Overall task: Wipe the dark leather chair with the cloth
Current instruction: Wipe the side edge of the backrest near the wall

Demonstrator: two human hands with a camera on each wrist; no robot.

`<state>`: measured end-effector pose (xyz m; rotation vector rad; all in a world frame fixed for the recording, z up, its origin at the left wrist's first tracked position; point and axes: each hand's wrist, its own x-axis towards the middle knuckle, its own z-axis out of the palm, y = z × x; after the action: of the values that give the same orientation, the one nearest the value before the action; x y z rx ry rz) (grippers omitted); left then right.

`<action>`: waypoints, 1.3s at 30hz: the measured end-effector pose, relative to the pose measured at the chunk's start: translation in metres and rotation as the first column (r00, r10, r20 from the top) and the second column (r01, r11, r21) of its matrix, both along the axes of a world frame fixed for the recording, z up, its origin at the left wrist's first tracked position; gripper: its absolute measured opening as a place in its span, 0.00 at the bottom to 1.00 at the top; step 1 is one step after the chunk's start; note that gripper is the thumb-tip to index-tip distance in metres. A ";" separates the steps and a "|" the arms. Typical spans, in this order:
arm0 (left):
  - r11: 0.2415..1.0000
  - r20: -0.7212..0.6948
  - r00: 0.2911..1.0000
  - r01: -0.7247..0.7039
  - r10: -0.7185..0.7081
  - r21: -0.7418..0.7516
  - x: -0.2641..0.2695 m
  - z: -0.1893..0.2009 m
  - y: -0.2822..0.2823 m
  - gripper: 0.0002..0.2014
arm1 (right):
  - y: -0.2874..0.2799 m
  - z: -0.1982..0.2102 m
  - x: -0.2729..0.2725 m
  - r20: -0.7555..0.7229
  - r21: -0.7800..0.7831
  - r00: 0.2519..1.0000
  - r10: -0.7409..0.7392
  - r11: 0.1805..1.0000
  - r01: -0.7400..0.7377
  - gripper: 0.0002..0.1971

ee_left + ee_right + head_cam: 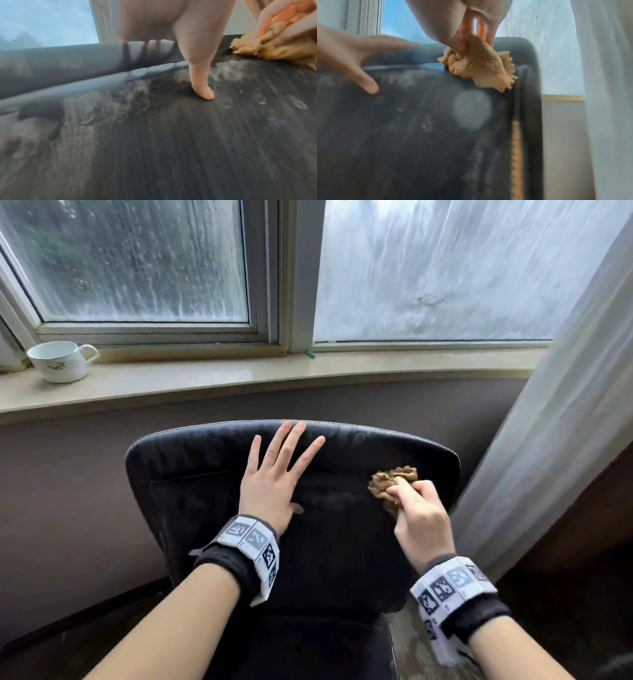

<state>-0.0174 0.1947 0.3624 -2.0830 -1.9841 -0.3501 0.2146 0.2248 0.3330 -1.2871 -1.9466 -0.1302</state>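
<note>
The dark leather chair (191, 494) faces me with its backrest below the window, its surface dusty and streaked. My left hand (274, 474) lies flat on the upper backrest with fingers spread and straight, the thumb (204, 93) pressing the leather. My right hand (418, 515) grips a bunched tan cloth (394, 479) against the backrest's upper right, near the piped edge. In the right wrist view the cloth (481, 70) hangs crumpled from the curled fingers onto the chair (419, 135). The cloth (267, 51) also shows at the left wrist view's right edge.
A white mug (61, 361) stands on the stone windowsill (239, 374) at far left. A pale curtain (555, 419) hangs close to the chair's right side. Wet window panes (137, 261) fill the background. The wall lies just behind the backrest.
</note>
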 end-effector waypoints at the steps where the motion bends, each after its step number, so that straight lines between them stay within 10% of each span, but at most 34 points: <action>1: 1.000 -0.004 1.000 -0.002 0.001 -0.007 0.000 0.000 0.001 0.68 | 0.000 -0.004 0.015 0.010 -0.009 0.999 -0.044 0.999 0.044 0.19; 8: 0.997 0.054 0.998 0.036 -0.039 0.062 0.000 -0.001 -0.010 0.64 | -0.008 0.013 0.019 -0.071 -0.026 0.985 -0.158 0.987 0.156 0.16; 12: 0.978 0.344 0.929 0.068 -0.133 0.195 -0.009 -0.004 -0.035 0.49 | -0.030 0.032 -0.069 -0.070 0.170 0.966 0.248 0.957 -0.233 0.12; 17: 0.977 0.880 0.456 -0.090 -0.134 0.195 -0.036 -0.020 -0.086 0.41 | -0.056 0.033 -0.173 -0.319 -0.044 0.831 0.456 0.868 -0.494 0.21; 21: 0.962 0.999 -0.008 -0.271 -0.045 0.042 -0.069 -0.040 -0.121 0.46 | -0.078 0.010 -0.220 -0.302 -0.122 0.782 0.546 0.791 -0.599 0.10; 23: 0.930 0.994 -0.107 -0.368 -0.036 -0.006 -0.081 -0.052 -0.133 0.43 | -0.088 0.000 -0.239 -0.298 -0.170 0.763 0.574 0.754 -0.634 0.09; 28: 0.765 0.999 0.052 -0.642 -0.012 0.042 -0.116 -0.068 -0.143 0.30 | -0.101 0.002 -0.280 -0.064 -0.226 0.631 0.773 0.605 -0.764 0.14; 33: 0.451 0.934 0.347 -0.849 0.085 0.274 -0.172 -0.074 -0.132 0.20 | -0.040 0.049 -0.311 0.345 0.028 0.831 0.437 0.880 -0.474 0.17; 36: 0.535 0.849 0.526 -0.731 0.045 0.424 -0.168 -0.069 -0.111 0.21 | -0.016 0.061 -0.314 0.505 -0.235 0.769 0.392 0.920 -0.314 0.30; 39: 0.682 0.776 0.631 -0.555 -0.029 0.477 -0.140 -0.077 -0.086 0.22 | -0.013 0.056 -0.312 0.526 -0.159 0.762 0.378 0.924 -0.348 0.30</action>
<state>-0.1577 0.1091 0.2858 -1.1419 -1.9976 -1.8022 -0.0973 0.2114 0.3890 -0.9297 -2.6796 -0.2800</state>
